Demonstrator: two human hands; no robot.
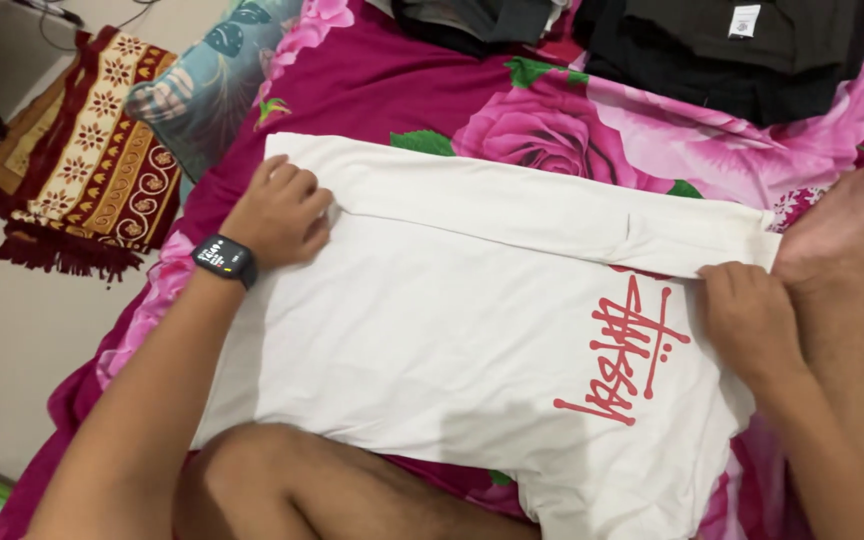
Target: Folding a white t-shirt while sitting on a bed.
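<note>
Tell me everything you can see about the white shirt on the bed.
The white shirt looks like soft cotton and lies flat on a magenta bedspread with pink roses. It bears a red scrawled print near its right end. Its far edge is folded over into a long strip. The left hand presses the fold at one end; the right hand pinches it at the other. The near edge drapes over the person's bare knee.

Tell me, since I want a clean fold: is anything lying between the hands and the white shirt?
Nothing visible does. The left hand presses directly on the white shirt at its folded edge, and the right hand pinches that same fold near the red print. The dark clothes lie apart, farther up the bed.
</note>
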